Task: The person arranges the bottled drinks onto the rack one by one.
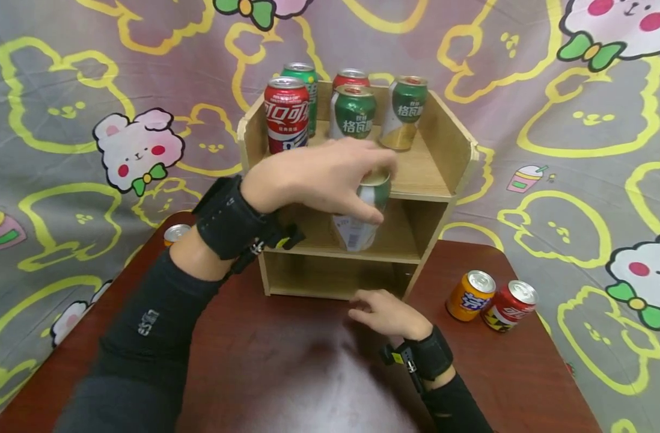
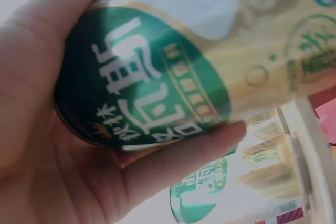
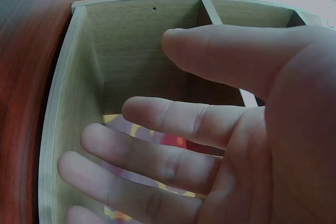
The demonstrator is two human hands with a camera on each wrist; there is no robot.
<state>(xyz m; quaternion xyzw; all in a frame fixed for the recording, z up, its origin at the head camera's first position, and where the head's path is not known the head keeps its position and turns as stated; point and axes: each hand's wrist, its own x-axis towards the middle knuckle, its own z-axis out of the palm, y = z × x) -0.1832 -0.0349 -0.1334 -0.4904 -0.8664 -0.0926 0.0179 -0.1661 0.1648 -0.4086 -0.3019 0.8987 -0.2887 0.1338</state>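
In the head view my left hand (image 1: 319, 174) reaches across the front of a small wooden shelf (image 1: 449, 126). From above, its thumb and fingers grip a green, white and gold drink can (image 1: 357, 231), which overlaps the middle compartment. The left wrist view shows the can's green oval label (image 2: 152, 77) close up, with the fingers wrapped along its side. Lower down, my right hand (image 1: 389, 313) is over the table near the shelf's foot and holds nothing. Its fingers (image 3: 152, 156) are spread in the right wrist view, in front of the bottom compartment.
On the top board stand a red cola can (image 1: 285, 114), a green can (image 1: 312, 84), another red can (image 1: 351, 75) and two green-and-gold cans (image 1: 354, 114). An orange can (image 1: 470, 294) and a red can (image 1: 511, 305) stand right of the shelf; another can (image 1: 177, 233) is left.
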